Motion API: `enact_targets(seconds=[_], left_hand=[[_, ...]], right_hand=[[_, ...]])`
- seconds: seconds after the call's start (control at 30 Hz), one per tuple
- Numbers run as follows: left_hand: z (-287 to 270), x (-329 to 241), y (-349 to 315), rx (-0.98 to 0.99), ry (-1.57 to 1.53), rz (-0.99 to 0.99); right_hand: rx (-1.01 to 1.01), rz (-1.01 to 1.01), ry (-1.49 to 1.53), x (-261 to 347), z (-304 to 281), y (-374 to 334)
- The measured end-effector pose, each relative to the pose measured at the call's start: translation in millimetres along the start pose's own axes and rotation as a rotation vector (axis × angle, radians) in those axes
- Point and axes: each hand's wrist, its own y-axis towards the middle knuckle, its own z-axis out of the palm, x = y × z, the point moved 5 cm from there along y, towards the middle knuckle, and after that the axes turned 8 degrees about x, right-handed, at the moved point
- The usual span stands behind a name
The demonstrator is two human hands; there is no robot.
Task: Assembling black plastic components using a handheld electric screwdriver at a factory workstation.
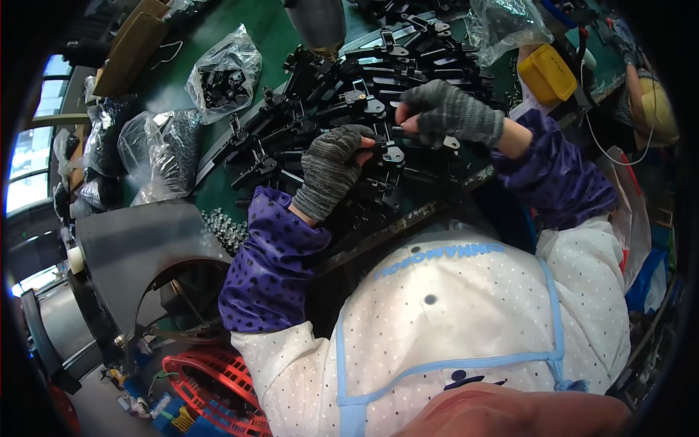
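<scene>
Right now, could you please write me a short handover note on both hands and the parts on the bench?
Left hand: grey fingerless glove, fingers pinching a small black metal part at the middle of the pile.
Right hand: same kind of glove, fingers closed on the same part from the far side.
Parts: a heap of black metal parts covers the green bench; clear bags of more parts lie to the left, a yellow box to the right.
Done: cannot tell how many pieces are finished.
Left: the piece in hand, and seemingly the heap.
</scene>
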Motion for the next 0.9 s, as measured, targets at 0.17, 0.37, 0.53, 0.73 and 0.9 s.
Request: enact_targets(seconds=[0.17,0.37,0.53,0.73,0.9], left_hand=[[1.1,-5.1,-2.3,0.047,-0.022,-0.055],[9.2,-6.4,2.9,-0.001,0.151,-0.197],[8.5,-7.6,2.8,-0.060,0.131,-0.228],[12.7,-9.1,1.8,-0.099,0.145,-0.104],[15.0,-5.2,0.4,-0.103,0.030,-0.116]], right_hand=[[0.063,0.066,-0.076,-8.8,18.8,26.9],[0.068,0.130,-0.222,-9.4,20.2,29.7],[0.062,0.146,-0.290,-8.1,25.5,29.5],[-1.144,-0.733,-1.244,100.2,-25.2,-57.7],[-0.714,-0.907,-0.656,143.3,-52.8,5.7]])
